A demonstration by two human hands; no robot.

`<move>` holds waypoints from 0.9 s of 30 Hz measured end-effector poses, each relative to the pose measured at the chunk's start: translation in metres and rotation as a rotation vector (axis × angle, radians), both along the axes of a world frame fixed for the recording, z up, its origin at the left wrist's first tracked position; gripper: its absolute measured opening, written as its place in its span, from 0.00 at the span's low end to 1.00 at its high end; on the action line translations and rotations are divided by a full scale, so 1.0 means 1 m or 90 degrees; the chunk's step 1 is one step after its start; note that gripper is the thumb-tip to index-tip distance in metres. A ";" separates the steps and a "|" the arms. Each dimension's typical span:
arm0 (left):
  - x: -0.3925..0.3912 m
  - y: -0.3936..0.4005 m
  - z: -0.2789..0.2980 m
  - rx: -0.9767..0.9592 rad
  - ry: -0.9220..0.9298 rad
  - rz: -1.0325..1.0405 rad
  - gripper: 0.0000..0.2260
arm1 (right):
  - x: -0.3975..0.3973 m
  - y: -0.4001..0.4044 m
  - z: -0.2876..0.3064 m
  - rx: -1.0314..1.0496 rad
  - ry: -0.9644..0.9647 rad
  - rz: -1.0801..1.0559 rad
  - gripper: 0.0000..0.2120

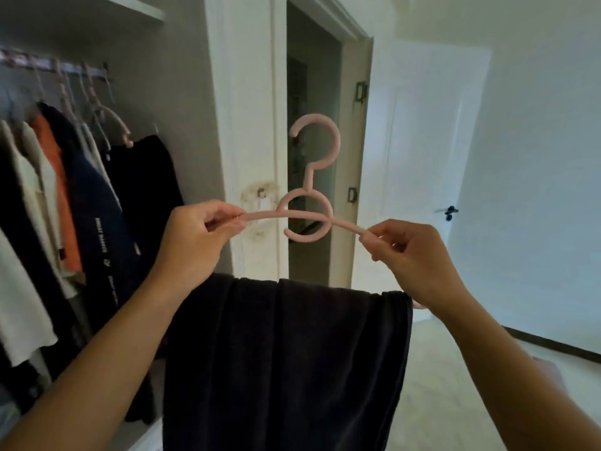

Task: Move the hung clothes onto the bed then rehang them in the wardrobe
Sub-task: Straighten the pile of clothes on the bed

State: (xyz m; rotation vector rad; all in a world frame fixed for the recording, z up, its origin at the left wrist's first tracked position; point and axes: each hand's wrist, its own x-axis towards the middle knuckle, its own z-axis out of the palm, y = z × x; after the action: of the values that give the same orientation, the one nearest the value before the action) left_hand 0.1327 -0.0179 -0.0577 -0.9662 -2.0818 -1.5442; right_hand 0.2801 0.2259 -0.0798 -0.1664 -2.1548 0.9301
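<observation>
I hold a pink hanger [312,177] up in front of me, hook upward. My left hand [195,236] pinches its left shoulder and my right hand [413,255] pinches its right shoulder. A dark folded garment [286,359] is draped over the hanger's lower bar and hangs down between my forearms. The wardrobe rail [48,65] at the upper left carries several hung clothes [65,203] in white, orange, navy and black. The bed is out of view.
The wardrobe's white side panel [247,125] stands just behind the hanger. Beyond it is an open doorway [312,92] with a white door [422,157] swung open to the right. Pale floor [455,369] lies at the lower right.
</observation>
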 end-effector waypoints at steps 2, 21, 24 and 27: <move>0.025 0.032 -0.001 0.000 -0.012 -0.028 0.09 | 0.032 0.022 -0.005 -0.038 0.004 -0.028 0.06; 0.235 0.329 -0.057 -0.075 -0.130 -0.340 0.06 | 0.327 0.220 -0.049 -0.091 -0.047 -0.362 0.05; 0.267 0.377 -0.061 -0.102 -0.114 -0.405 0.06 | 0.372 0.240 -0.054 -0.076 -0.048 -0.414 0.03; 0.298 0.425 -0.068 -0.121 -0.094 -0.469 0.06 | 0.412 0.259 -0.061 -0.061 -0.067 -0.475 0.05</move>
State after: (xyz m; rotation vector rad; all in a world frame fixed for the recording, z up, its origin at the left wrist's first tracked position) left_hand 0.4306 0.4072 -0.1258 -1.8982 -2.1144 -1.7948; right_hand 0.6917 0.4850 -0.1407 -1.0054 -1.8945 0.5831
